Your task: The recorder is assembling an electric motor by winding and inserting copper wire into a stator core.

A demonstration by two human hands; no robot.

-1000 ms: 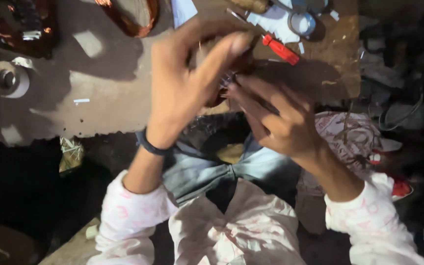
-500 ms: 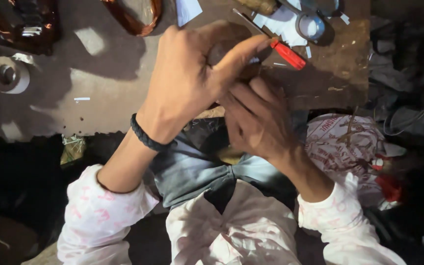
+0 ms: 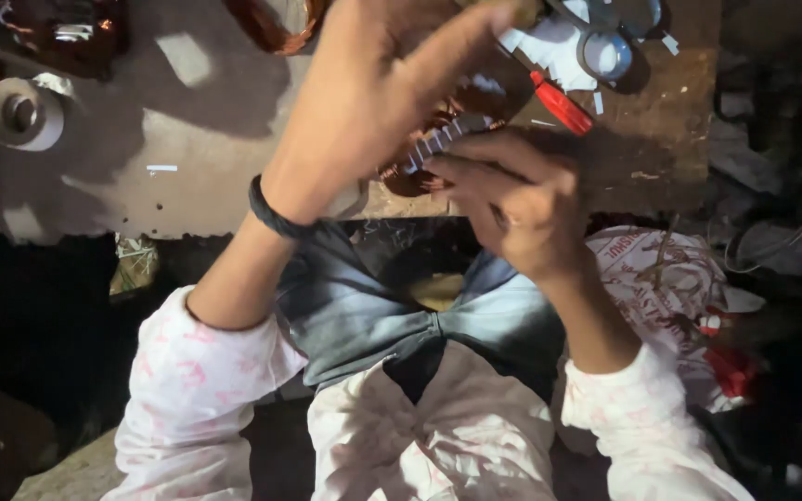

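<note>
The head camera looked straight down at a person seated at a worn brown workboard [image 3: 187, 176], both hands raised close to the lens. The left hand [image 3: 373, 93], a dark band around its wrist, was curled with its fingers closed over the upper side of a small round coil of copper-coloured wire set in a toothed metal core [image 3: 433, 153]. The right hand [image 3: 517, 199] came in from below and right, its fingers bent and pressed against the lower edge of the same coil, so that the piece was gripped between the two hands, held just above the near edge of the workboard. Most of the coil was hidden behind the fingers; only a patch of reddish winding and a row of pale teeth showed.

Just beyond the hands, a screwdriver with a red handle [image 3: 561, 104] lay on the board, and near it a small round roll of tape [image 3: 605, 54] rested on scraps of white paper. A larger loop of copper wire [image 3: 276, 28] lay at the top edge. Far to the left sat a pale grey tape roll [image 3: 22, 113]. Below the board showed blue-grey trousers and white patterned sleeves, and to the right lay a crumpled printed white sack [image 3: 675, 278].
</note>
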